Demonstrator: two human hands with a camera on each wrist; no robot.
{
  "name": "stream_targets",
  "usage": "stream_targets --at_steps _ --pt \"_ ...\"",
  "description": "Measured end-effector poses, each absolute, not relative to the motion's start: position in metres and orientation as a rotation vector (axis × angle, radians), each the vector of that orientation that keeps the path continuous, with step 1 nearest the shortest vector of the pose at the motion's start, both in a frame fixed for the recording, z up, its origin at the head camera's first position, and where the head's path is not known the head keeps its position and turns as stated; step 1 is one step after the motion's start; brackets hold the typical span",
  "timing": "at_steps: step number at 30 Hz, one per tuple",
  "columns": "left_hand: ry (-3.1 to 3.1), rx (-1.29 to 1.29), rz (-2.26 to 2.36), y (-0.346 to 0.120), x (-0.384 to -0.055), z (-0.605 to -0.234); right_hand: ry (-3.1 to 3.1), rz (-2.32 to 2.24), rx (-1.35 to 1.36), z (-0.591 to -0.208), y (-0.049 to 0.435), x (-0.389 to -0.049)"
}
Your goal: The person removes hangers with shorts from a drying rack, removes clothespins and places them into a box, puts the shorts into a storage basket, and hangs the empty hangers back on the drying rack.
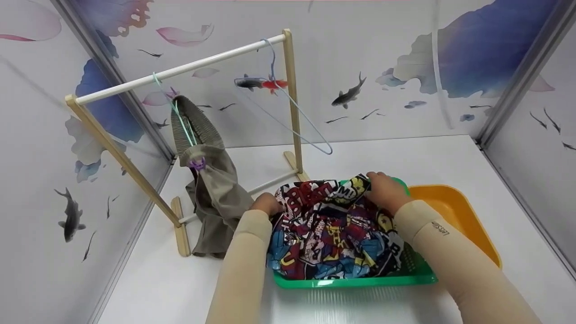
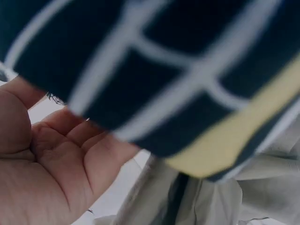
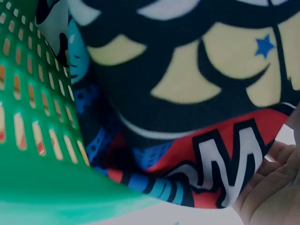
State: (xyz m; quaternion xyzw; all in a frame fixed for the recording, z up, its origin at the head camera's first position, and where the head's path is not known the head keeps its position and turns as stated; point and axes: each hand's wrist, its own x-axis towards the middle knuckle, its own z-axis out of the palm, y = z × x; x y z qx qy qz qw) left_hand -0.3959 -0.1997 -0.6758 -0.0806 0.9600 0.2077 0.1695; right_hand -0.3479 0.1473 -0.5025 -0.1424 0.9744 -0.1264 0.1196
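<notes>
A garment in a colourful comic print (image 1: 333, 234) lies bunched in a green basket (image 1: 355, 282), its far edge raised between two hands. My left hand (image 1: 268, 204) grips the upper left edge; in the left wrist view, the left fingers (image 2: 101, 145) go behind the dark cloth (image 2: 154, 79). At the upper right corner, my right hand (image 1: 387, 191) holds the edge. The right wrist view shows the print cloth (image 3: 187, 98) hanging beside the basket's slotted wall (image 3: 37, 89), with the right hand (image 3: 274, 187) at its lower right, partly hidden by cloth.
A wooden rack (image 1: 180, 66) stands at the back left. Olive-grey trousers (image 1: 220, 180) hang there from a mint hanger (image 1: 180, 119) with purple clips (image 1: 197, 164). A bare blue hanger (image 1: 310, 123) is at the right end. An orange tray (image 1: 445, 207) sits behind the basket's right side.
</notes>
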Motion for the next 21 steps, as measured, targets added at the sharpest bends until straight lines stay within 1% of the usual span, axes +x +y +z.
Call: stream_targets --at_steps 2,4,5,10,11,13,16,21 --pt "2.755 -0.212 0.566 -0.199 -0.395 -0.677 2.854 -0.385 -0.399 -0.504 0.145 -0.35" --pt "2.779 -0.197 0.543 -0.196 -0.387 -0.662 2.861 -0.419 -0.398 -0.505 0.142 -0.351" --pt "2.762 -0.209 0.549 -0.193 -0.381 -0.65 2.861 -0.442 -0.389 -0.507 0.141 -0.351" --pt "2.727 -0.323 0.596 -0.168 -0.333 -0.558 2.864 -0.571 -0.346 -0.513 0.136 -0.352" --pt "2.724 -0.34 0.602 -0.164 -0.324 -0.544 2.862 -0.593 -0.337 -0.514 0.136 -0.352" --pt "2.764 -0.344 0.596 -0.158 -0.311 -0.526 2.856 -0.623 -0.335 -0.516 0.134 -0.352" --pt "2.825 -0.315 0.55 -0.153 -0.301 -0.513 2.842 -0.642 -0.352 -0.518 0.133 -0.352" --pt "2.903 -0.322 0.5 -0.149 -0.296 -0.504 2.834 -0.661 -0.398 -0.517 0.133 -0.352"
